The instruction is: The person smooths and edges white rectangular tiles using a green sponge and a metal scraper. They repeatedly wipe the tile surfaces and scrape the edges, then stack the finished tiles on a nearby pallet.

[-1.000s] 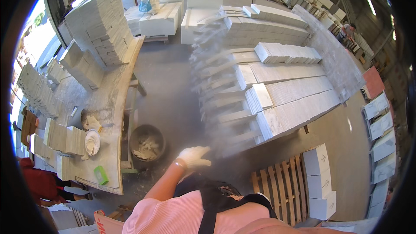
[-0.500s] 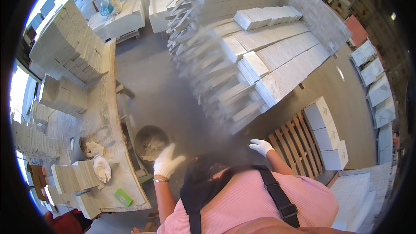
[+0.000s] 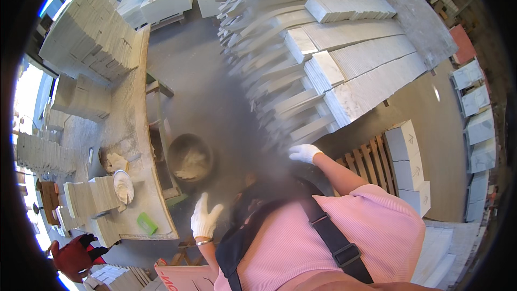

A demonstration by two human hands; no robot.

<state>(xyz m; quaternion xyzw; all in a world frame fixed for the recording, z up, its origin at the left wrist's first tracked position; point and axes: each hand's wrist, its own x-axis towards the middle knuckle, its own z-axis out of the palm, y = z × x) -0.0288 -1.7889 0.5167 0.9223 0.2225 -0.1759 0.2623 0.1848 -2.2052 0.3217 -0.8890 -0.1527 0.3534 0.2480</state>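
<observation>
A stone yard is seen from above, with the gloved right hand [image 3: 305,153] stretched out toward the low end of a leaning row of stone slabs [image 3: 280,97], its fingers loosely spread and nothing gripped; whether the slab edges are actually touched cannot be told through the motion blur. The gloved left hand [image 3: 205,218] is held open in the air, fingers splayed and empty, just beside the corner of a dusty workbench [image 3: 134,129] and near a round bucket [image 3: 189,157] of pale paste on the floor. A white cap [image 3: 123,186] and a green block [image 3: 146,223] are seen lying on the bench among stacked tiles [image 3: 89,199]. A wooden pallet [image 3: 371,161] with white boxes [image 3: 409,164] is set to the right. The step in hand is judged to be a reach for the nearest slab; a firm two-handed hold on its edge would be called for before anything is lifted, the pieces being upright, packed close and likely heavy
</observation>
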